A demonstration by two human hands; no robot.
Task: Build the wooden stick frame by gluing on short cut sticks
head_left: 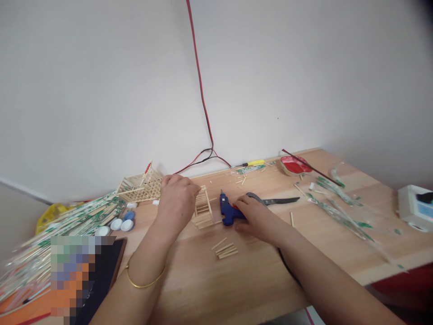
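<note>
My left hand is closed, its fingers curled at the upper left edge of a small ladder-like frame of wooden sticks. The back of the hand hides the thumb and part of the grip. To the right, my right hand is wrapped over the handle of a blue hot glue gun, whose nozzle points toward the wall. Dark-bladed scissors lie just beyond that hand. Several short cut sticks rest on the table in front of the frame.
A larger stick structure stands at the back left, beside bagged sticks and small paint pots. A yellow-handled screwdriver, a red dish, plastic wrappers and a white box lie farther right. Red-black wire hangs down the wall.
</note>
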